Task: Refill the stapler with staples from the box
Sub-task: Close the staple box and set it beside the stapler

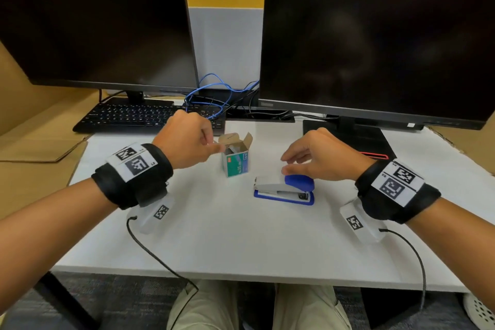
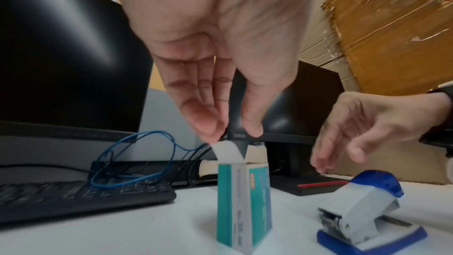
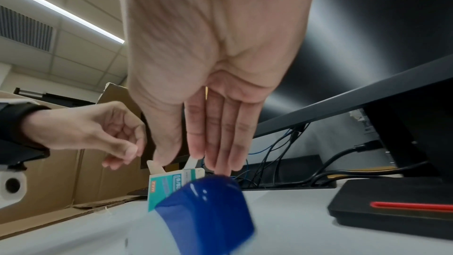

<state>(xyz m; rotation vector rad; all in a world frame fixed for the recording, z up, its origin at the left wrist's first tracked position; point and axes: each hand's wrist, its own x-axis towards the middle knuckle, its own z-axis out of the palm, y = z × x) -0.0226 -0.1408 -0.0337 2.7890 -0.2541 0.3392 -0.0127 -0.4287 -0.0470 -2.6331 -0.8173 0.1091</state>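
Observation:
A small green staple box [image 1: 237,165] stands upright on the white table [image 1: 241,244] with its top flaps open and grey staples showing inside. My left hand [image 1: 217,148] hovers at its top left. In the left wrist view, the left hand's [image 2: 232,133] thumb and fingers are a little apart above the box [image 2: 242,201], one fingertip at a white flap, nothing held. The blue and grey stapler [image 1: 284,189] lies closed to the box's right. My right hand [image 1: 285,163] is above its blue cap [image 3: 208,212], fingers straight.
Two dark monitors stand at the back. A black keyboard [image 1: 134,115] lies back left, with loose blue cable [image 1: 211,94] behind the box. The right monitor's black base with a red strip [image 1: 361,142] sits behind my right hand. Cardboard [image 1: 34,142] borders the table's left.

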